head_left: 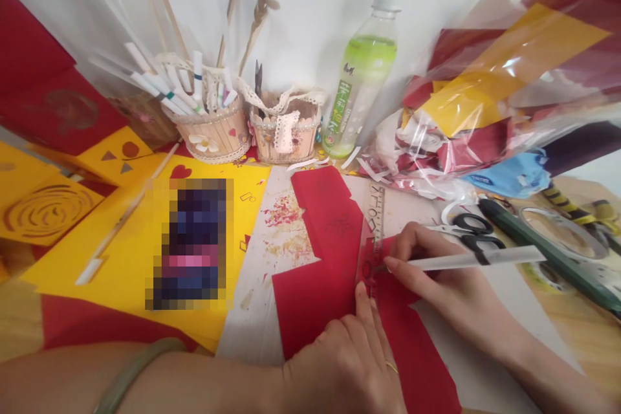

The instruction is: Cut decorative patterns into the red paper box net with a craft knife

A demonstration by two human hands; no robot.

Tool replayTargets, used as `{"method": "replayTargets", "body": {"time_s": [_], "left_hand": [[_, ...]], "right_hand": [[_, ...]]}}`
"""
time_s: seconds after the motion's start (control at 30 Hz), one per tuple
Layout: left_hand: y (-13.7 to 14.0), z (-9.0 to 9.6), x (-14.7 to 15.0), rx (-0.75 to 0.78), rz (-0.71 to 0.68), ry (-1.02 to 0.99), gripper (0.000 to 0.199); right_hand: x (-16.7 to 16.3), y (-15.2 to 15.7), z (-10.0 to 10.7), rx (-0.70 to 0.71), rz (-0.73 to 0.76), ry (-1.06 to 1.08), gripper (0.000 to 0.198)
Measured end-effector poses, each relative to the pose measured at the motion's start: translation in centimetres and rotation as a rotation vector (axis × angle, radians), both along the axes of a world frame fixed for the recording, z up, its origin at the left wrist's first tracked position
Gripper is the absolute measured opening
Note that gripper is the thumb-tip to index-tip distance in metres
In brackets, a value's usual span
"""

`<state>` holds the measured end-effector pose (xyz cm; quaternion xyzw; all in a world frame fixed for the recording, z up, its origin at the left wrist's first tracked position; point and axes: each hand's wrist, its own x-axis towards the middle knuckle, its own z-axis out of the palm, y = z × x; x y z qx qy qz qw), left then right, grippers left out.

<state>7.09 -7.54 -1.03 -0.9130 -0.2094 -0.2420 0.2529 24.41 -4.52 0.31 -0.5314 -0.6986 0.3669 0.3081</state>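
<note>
My left hand [347, 349] lies on the red paper [310, 291], fingers stretched out, with the fingertips at the lower end of a clear stencil ruler [376, 226]. The ruler rests along the red paper and has cut-out shapes in it. In a pinch, my right hand [436, 278] holds a slim white pen [509, 257]; its tip is hidden behind the fingers, beside the ruler's right edge. The red paper has a stepped, cut outline and faint dark drawn lines near its top.
Yellow paper [130, 265] with a blurred-out object lies left. Behind stand a basket of markers [211, 132], a smaller basket [286, 139] and a green drink bottle [363, 77]. To the right are scissors [468, 223], a dark green cutter [548, 252], tape [563, 233] and a plastic bag of paper [466, 110].
</note>
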Motion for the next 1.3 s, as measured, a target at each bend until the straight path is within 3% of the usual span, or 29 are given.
{"method": "replayTargets", "body": {"time_s": [0.43,0.7,0.9,1.13,1.3], "left_hand": [[0.0,0.0,0.0,0.001,-0.023,-0.022,0.026],[-0.3,-0.5,-0.2,-0.006,-0.023,-0.042,0.020],[-0.6,-0.4,-0.6,-0.037,-0.028,-0.049,0.030],[-2.0,-1.8,-0.1,0.000,-0.085,-0.131,0.023],[-2.7,-1.7,0.2,0.051,-0.182,-0.014,0.017]], "right_hand": [[-0.5,-0.1,0.0,-0.010,0.086,-0.048,0.022],[0.6,0.2,0.4,0.179,-0.237,0.041,0.017],[0.7,0.4,-0.3,0.247,-0.270,0.004,0.014],[0.8,0.4,-1.1,0.343,-0.311,0.005,0.019],[0.6,0.5,-1.3,0.386,-0.312,0.018,0.020]]}}
